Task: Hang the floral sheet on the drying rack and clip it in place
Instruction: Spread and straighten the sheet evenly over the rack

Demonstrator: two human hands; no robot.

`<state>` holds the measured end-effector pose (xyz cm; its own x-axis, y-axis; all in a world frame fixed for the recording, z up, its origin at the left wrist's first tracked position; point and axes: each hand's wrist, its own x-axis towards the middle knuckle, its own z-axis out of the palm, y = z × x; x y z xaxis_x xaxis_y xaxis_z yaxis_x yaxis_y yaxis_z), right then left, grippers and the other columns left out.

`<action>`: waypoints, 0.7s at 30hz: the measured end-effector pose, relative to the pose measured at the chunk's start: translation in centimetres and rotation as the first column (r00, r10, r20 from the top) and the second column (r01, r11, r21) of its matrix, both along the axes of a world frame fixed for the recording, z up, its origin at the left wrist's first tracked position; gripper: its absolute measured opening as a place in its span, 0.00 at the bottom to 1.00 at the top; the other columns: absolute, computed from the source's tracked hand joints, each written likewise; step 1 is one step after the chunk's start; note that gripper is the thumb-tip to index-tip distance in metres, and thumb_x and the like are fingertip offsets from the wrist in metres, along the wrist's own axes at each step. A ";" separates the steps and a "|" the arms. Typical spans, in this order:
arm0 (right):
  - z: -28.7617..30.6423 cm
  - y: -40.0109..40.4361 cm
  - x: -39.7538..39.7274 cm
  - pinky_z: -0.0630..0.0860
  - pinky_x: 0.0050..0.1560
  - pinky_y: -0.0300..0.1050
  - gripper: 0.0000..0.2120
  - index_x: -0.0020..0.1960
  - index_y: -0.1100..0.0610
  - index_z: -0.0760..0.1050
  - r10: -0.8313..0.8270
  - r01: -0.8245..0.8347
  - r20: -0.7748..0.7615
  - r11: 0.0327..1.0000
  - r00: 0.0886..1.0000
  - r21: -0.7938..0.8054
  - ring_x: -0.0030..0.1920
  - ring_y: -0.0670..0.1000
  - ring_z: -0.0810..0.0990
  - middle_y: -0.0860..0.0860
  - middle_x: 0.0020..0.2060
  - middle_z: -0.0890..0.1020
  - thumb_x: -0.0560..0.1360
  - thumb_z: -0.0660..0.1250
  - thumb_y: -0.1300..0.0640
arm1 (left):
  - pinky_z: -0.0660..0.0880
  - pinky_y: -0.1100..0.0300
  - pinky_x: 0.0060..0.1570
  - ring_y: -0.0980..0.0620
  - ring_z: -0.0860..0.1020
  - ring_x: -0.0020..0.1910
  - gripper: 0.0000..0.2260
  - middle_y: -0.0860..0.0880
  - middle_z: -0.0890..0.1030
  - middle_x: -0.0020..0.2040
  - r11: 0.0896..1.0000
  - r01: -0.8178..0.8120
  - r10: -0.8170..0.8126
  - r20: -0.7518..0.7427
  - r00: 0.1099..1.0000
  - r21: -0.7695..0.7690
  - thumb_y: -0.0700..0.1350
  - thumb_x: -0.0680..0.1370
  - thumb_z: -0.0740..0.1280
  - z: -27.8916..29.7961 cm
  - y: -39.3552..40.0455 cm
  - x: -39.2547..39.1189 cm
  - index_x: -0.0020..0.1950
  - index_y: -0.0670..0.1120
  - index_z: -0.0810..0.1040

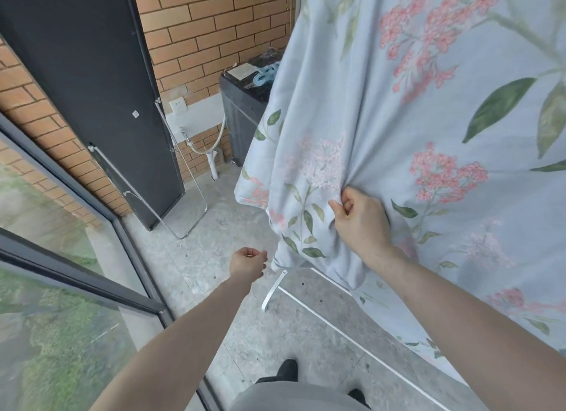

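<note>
The floral sheet hangs down over the drying rack and fills the right side of the view; only the white foot of the rack and its floor bar show under the cloth. The right hand has its grip closed on a bunch of the sheet, and folds run out from this point. The left hand is held low near the sheet's bottom corner, fingers curled loosely; I cannot tell if it holds anything. Behind stands a dark washing machine against the brick wall.
</note>
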<state>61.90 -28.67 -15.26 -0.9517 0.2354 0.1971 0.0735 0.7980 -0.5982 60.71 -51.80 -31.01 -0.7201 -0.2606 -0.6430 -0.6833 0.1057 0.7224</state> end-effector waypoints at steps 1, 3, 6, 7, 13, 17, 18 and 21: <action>-0.3 0.2 -0.1 0.68 0.31 0.48 0.18 0.36 0.53 0.65 -0.003 0.003 0.018 1.000 1.000 0.023 0.31 0.55 0.73 0.46 0.26 0.71 0.78 0.70 0.52 | 0.83 0.50 0.46 0.48 0.83 0.39 0.07 0.40 0.86 0.48 1.000 0.007 -0.007 -0.005 1.000 0.003 0.44 0.78 0.74 0.1 -0.1 0.2 0.44 0.44 0.78; -1.1 0.4 -0.2 0.72 0.32 0.50 0.19 0.35 0.52 0.63 -0.016 0.012 0.059 0.997 0.998 0.076 0.33 0.58 0.74 0.46 0.27 0.72 0.78 0.70 0.52 | 0.83 0.48 0.47 0.46 0.83 0.42 0.07 0.42 0.85 0.46 1.000 0.028 -0.028 -0.050 0.998 -0.002 0.44 0.78 0.73 0.9 -0.2 0.4 0.45 0.44 0.78; -1.9 0.2 -0.2 0.73 0.33 0.50 0.20 0.34 0.51 0.62 -0.025 0.011 0.108 0.992 0.994 0.129 0.34 0.58 0.74 0.47 0.28 0.72 0.78 0.70 0.52 | 0.79 0.53 0.40 0.49 0.81 0.41 0.08 0.49 0.82 0.45 0.990 0.097 -0.117 -0.226 0.967 -0.101 0.47 0.76 0.73 4.2 0.1 0.0 0.47 0.45 0.77; -2.2 0.0 -0.1 0.71 0.33 0.50 0.20 0.35 0.51 0.63 -0.026 0.010 0.120 0.992 0.992 0.129 0.35 0.59 0.75 0.47 0.28 0.73 0.79 0.70 0.52 | 0.76 0.58 0.36 0.51 0.79 0.37 0.08 0.50 0.82 0.44 0.985 0.118 -0.151 -0.298 0.942 -0.126 0.48 0.76 0.74 5.9 0.4 -0.2 0.49 0.46 0.77; -3.3 0.4 0.5 0.66 0.37 0.46 0.09 0.43 0.54 0.76 -0.018 -0.035 0.236 0.975 0.972 0.221 0.45 0.63 0.82 0.57 0.41 0.85 0.80 0.69 0.52 | 0.77 0.65 0.43 0.56 0.80 0.49 0.12 0.53 0.80 0.56 0.968 0.185 -0.248 -0.737 0.629 -0.168 0.49 0.75 0.75 19.1 4.0 -4.1 0.56 0.51 0.76; -3.8 0.0 1.7 0.67 0.38 0.46 0.08 0.51 0.53 0.81 0.012 -0.096 0.304 0.960 0.952 0.262 0.47 0.61 0.84 0.55 0.43 0.86 0.80 0.67 0.49 | 0.76 0.61 0.47 0.56 0.78 0.52 0.19 0.54 0.78 0.56 0.912 0.202 -0.410 -0.778 0.476 -0.357 0.59 0.74 0.74 23.9 6.2 -7.1 0.59 0.51 0.75; -3.7 -0.1 2.2 0.67 0.37 0.46 0.08 0.49 0.52 0.81 0.029 -0.107 0.312 0.966 0.949 0.234 0.46 0.60 0.84 0.54 0.41 0.85 0.80 0.68 0.48 | 0.75 0.58 0.43 0.54 0.77 0.46 0.17 0.53 0.78 0.49 0.883 0.198 -0.468 -0.761 0.449 -0.426 0.60 0.74 0.72 24.5 6.7 -7.5 0.53 0.48 0.76; -2.8 -0.1 3.3 0.67 0.35 0.45 0.11 0.41 0.48 0.76 0.060 -0.092 0.308 0.992 0.950 0.092 0.40 0.49 0.80 0.44 0.32 0.80 0.78 0.70 0.44 | 0.64 0.54 0.33 0.49 0.64 0.32 0.20 0.47 0.68 0.32 0.844 0.149 -0.525 -0.734 0.431 -0.516 0.56 0.76 0.68 25.0 6.8 -8.7 0.38 0.41 0.66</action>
<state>65.22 -28.77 -18.09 -0.9845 0.1539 -0.0847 0.1756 0.8646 -0.4708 52.06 -45.03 -6.00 -0.9214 0.0854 0.3791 0.3644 0.5291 0.7663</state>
